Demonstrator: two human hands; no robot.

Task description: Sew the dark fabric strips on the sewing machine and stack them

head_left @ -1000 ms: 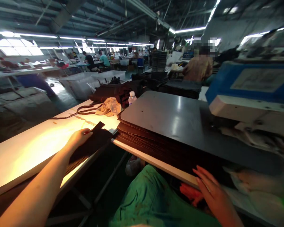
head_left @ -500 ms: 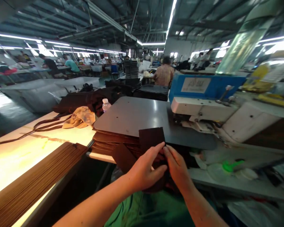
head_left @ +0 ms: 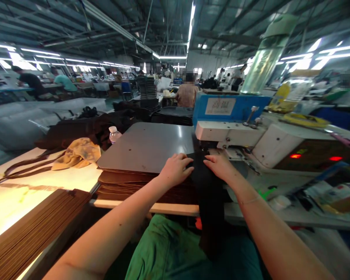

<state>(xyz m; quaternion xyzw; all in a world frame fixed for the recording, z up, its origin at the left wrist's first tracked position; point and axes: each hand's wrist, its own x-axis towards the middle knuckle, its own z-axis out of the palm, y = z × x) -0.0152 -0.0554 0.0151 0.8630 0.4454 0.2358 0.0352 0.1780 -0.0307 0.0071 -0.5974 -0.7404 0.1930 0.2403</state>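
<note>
Between the fingers (head_left: 211,159), black fabric (head_left: 205,182).

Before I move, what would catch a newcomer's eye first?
Probably the blue box above the white machine, right of centre, then red lights farther right. Nearer, the left hand and right hand touch a dark strip; at left, a yellow cloth lies on the bright tabletop.
</note>
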